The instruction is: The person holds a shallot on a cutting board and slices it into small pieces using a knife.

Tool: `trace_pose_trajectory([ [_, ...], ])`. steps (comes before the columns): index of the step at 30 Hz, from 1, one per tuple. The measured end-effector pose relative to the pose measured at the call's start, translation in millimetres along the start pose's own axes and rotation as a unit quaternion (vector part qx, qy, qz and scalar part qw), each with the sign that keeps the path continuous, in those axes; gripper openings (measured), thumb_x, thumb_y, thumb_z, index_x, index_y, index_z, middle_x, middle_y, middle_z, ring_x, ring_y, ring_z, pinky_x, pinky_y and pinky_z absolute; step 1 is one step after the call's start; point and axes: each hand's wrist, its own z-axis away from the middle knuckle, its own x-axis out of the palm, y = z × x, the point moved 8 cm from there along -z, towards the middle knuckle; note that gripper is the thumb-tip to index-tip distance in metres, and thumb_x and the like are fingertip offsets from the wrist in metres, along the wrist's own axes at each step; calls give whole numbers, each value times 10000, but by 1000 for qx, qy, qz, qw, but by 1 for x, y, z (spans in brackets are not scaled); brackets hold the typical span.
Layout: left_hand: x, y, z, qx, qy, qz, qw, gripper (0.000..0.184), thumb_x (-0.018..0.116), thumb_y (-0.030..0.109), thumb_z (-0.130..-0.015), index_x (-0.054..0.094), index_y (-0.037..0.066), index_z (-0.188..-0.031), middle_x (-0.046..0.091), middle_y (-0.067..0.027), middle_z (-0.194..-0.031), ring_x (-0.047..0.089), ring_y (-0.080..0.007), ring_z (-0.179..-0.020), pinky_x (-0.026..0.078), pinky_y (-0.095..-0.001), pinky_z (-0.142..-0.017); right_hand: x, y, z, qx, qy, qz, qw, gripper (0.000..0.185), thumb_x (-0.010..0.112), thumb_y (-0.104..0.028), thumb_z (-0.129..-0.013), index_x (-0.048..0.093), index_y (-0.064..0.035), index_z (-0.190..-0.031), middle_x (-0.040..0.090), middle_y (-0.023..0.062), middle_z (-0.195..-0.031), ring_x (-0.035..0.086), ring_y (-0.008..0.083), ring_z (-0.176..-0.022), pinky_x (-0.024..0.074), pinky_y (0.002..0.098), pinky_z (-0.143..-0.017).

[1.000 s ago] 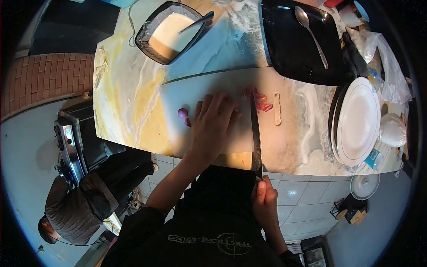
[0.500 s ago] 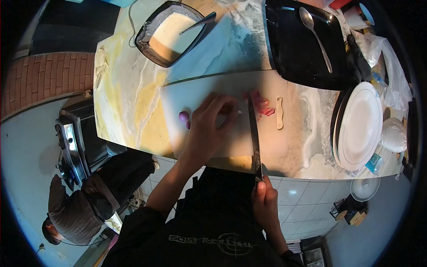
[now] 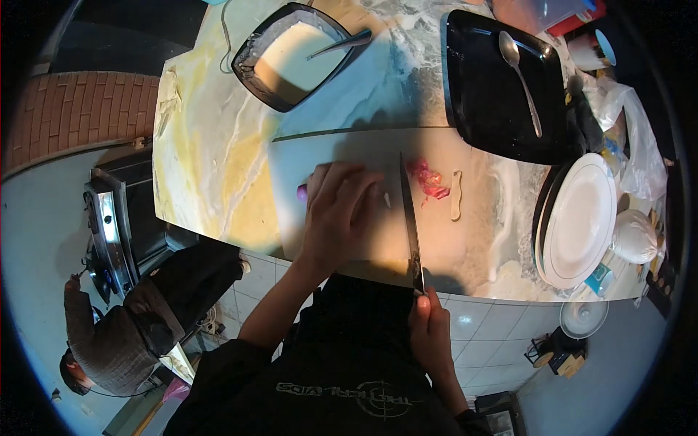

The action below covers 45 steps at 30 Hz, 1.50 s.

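Observation:
My right hand (image 3: 430,327) is closed around the handle of a knife (image 3: 409,218), whose long blade points away from me over the white cutting board (image 3: 443,243). To the left of the blade, my left hand (image 3: 336,211) is low over the board with its fingers curled together; whatever they hold is hidden. A small purple shallot (image 3: 302,193) peeks out beside its knuckles. Between that hand and the knife lies a small white piece (image 3: 387,200). Reddish peels (image 3: 430,182) lie right of the blade, next to a thin pale strip (image 3: 456,195).
A black bowl of pale batter (image 3: 294,62) with a spoon stands behind the board. At back right is a black tray (image 3: 480,109) with a spoon (image 3: 520,80). Stacked plates (image 3: 582,225) stand at the right edge. Another person (image 3: 120,334) is at a stove (image 3: 109,218) on the left.
My left fingers have gone from a raised ring shape to curled lower over the board, covering more of the shallots. The knife stays in my right hand, its blade slightly more tilted left.

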Motion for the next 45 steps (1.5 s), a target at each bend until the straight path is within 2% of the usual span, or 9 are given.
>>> trace_pose_trajectory([
  [3,-2,2,29,21,18,-45,999,243,736,52,-816,718,107,-1052,630,-81,-1050,584,-294,-990,446,-420,-877,0,-2,-1,1,-8,-8,1000,301,398,-263,-1089,534,1,-1139,513,173,-566,570,358,-512,367,450,-494],
  [5,3,3,47,32,-11,-63,997,360,766,101,-785,724,139,-1141,609,-78,-1090,571,-293,-1012,414,-440,-924,3,1,-1,-14,-10,19,1000,302,404,-267,-1089,527,3,-1147,504,180,-564,559,370,-507,355,457,-491],
  [8,9,1,60,21,-33,-92,995,447,753,153,-816,685,197,-1256,574,-52,-1163,543,-282,-1033,418,-444,-897,6,-4,-4,-2,-19,23,1000,309,403,-272,-1090,518,8,-1149,501,189,-566,551,385,-509,345,464,-491],
  [17,15,1,59,23,-53,-125,991,532,772,233,-815,649,187,-1330,559,-2,-1316,517,-261,-1101,400,-445,-955,10,-6,-7,-35,11,51,998,353,401,-326,-1095,516,7,-1111,502,157,-546,554,340,-479,351,434,-473],
  [26,18,-8,65,11,-57,-110,992,606,796,255,-802,617,233,-1380,563,-53,-1223,527,-276,-1104,407,-478,-975,16,0,-12,-34,11,43,998,346,410,-329,-1096,522,-1,-1086,493,150,-535,533,313,-457,336,428,-463],
  [29,15,-5,63,-2,-53,-95,994,574,803,179,-765,665,205,-1321,586,-30,-1235,515,-272,-1101,371,-437,-979,17,-2,-11,-43,25,59,997,336,409,-321,-1096,520,-4,-1085,484,152,-531,530,315,-451,329,430,-462],
  [36,16,-7,63,-1,-64,-94,993,570,801,185,-770,668,192,-1324,573,-47,-1218,507,-277,-1108,370,-437,-983,20,-5,-10,-43,39,61,996,322,394,-310,-1100,510,-11,-1072,478,153,-525,530,343,-453,333,442,-466],
  [38,16,-9,65,4,-54,-82,995,582,789,215,-815,615,179,-1370,555,-76,-1220,541,-289,-1078,410,-486,-988,20,-6,-11,-42,41,83,995,324,389,-313,-1100,508,-13,-1065,483,156,-531,539,357,-466,338,451,-472],
  [45,13,-12,68,19,-25,-65,997,589,791,138,-790,614,100,-1351,567,-76,-1211,550,-285,-1062,431,-445,-956,22,-4,-11,-20,30,67,997,336,388,-322,-1101,508,-9,-1075,491,163,-545,552,363,-486,344,455,-480],
])
